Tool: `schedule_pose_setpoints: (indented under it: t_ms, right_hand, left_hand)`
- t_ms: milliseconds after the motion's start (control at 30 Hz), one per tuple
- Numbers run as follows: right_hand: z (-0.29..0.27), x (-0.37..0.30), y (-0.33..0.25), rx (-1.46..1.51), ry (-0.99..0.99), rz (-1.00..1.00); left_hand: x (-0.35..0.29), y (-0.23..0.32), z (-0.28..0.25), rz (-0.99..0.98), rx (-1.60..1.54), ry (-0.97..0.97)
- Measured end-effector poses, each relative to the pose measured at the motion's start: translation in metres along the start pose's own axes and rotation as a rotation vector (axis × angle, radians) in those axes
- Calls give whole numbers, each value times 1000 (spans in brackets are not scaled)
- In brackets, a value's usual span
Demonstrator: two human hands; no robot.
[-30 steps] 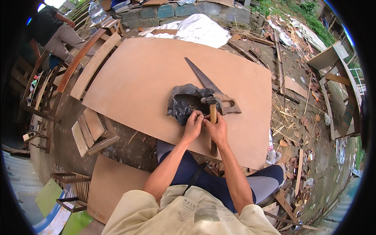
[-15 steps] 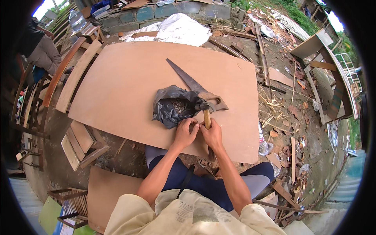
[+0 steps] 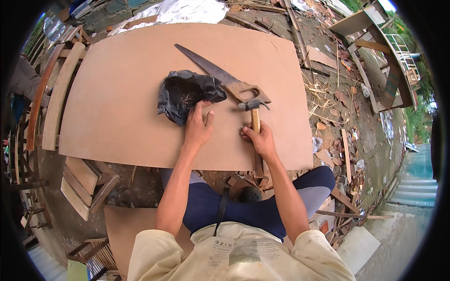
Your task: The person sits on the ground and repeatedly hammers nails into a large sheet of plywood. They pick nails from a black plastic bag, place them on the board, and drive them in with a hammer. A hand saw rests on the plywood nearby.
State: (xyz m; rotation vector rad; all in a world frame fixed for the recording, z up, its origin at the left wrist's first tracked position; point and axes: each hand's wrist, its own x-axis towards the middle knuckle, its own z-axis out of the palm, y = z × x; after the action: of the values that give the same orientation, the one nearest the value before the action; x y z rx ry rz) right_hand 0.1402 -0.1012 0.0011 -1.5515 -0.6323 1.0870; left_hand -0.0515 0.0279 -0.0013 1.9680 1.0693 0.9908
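My right hand (image 3: 262, 139) is closed around the wooden handle of a claw hammer (image 3: 255, 117), its head pointing away from me. Something small and thin shows by that hand's fingertips, too small to name. A crumpled black plastic bag (image 3: 171, 104) lies with its mouth open and thin nails (image 3: 187, 97) inside. At the bag's near edge is my left hand (image 3: 198, 124), its fingers stretched out and thumb apart. A handsaw (image 3: 208, 66) lies flat behind the bag, with its wooden handle just beyond the hammer head. All rest on a large brown board (image 3: 117, 103).
Wooden frames (image 3: 89, 180) stand at the left, along with curved slats (image 3: 63, 96). A white cloth (image 3: 192, 11) lies beyond the board. Scrap wood and litter cover the ground at the right, near a tilted wooden piece of furniture (image 3: 389, 70).
My left hand has moved from beside my right hand to the bag's near edge, its fingers straightening. The hammer has shifted right relative to the saw. The whole view has shifted.
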Motion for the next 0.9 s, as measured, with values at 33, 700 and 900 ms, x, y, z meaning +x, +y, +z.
schedule_pose_setpoints:
  t_ms: [33, 700, 900]
  right_hand:
    - [3, 1, 0, 16, 0, 11]
    - [21, 29, -23, -233, -68, 28]
    - [18, 13, -41, -256, -24, 175]
  left_hand:
    - [-2, -2, 0, 31, 12, -1]
    - [-13, 15, 2, 354, 501, -434]
    - [-8, 12, 0, 315, 542, -525]
